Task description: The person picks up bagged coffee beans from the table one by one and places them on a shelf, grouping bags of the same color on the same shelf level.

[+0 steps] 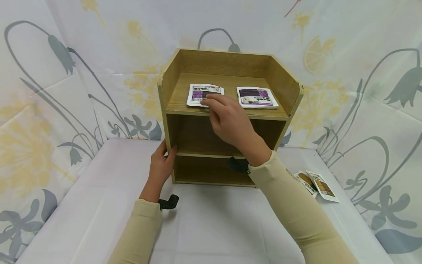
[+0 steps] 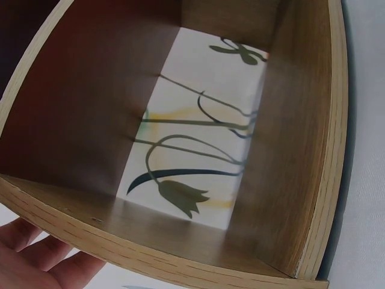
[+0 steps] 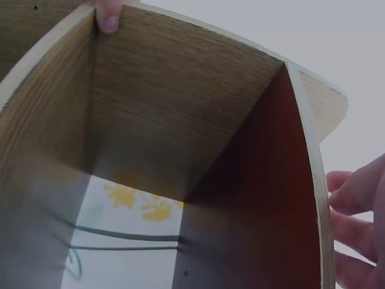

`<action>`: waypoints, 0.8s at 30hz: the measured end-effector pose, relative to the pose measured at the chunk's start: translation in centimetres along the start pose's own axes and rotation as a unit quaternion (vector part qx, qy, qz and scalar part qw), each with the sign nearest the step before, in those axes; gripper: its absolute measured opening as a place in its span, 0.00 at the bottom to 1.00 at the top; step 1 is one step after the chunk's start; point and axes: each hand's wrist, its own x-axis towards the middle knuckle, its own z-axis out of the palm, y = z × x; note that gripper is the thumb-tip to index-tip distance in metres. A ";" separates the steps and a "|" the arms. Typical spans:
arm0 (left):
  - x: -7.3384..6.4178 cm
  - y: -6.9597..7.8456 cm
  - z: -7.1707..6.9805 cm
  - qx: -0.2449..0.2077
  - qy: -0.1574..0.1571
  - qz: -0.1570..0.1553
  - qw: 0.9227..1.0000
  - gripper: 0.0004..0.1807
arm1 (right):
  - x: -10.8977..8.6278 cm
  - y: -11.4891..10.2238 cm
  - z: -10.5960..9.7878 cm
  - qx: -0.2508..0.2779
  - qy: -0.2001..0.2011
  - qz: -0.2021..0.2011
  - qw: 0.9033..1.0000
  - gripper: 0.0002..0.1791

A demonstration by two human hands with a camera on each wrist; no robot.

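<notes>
Nearest, the left hand grips the side panel of an open-fronted brown wooden shelf unit; to the right of the hands, well apart, flat brown-and-white packets lie on the white surface; the right hand has loosely extended fingers, grasping nothing that I can see; at its fingertips, on the top shelf, lies a flat white-and-purple packet; a similar purple packet lies to its right; the step seems to be positioning the fingertip packet; next calls for lifting the fingers without dragging it.
</notes>
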 end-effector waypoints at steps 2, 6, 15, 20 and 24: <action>0.0 0.0 0.0 0.000 0.000 -0.003 1.000 0.30 | -0.5 0.1 -0.1 0.001 0.008 0.002 1.000 0.15; 0.0 0.0 -0.1 0.002 -0.004 -0.006 1.000 0.31 | -1.4 0.3 -0.3 0.007 0.016 0.011 1.000 0.14; 0.0 0.0 -0.1 0.000 -0.005 -0.011 1.000 0.30 | -3.5 0.2 -1.1 0.014 0.050 0.025 0.998 0.16; 0.1 0.0 0.0 0.001 -0.004 -0.008 1.000 0.31 | -4.8 0.1 -1.6 0.018 0.070 0.035 0.997 0.16; 0.1 0.0 0.0 -0.001 -0.005 -0.011 1.000 0.31 | -5.8 0.2 -1.9 0.031 0.091 0.040 0.995 0.16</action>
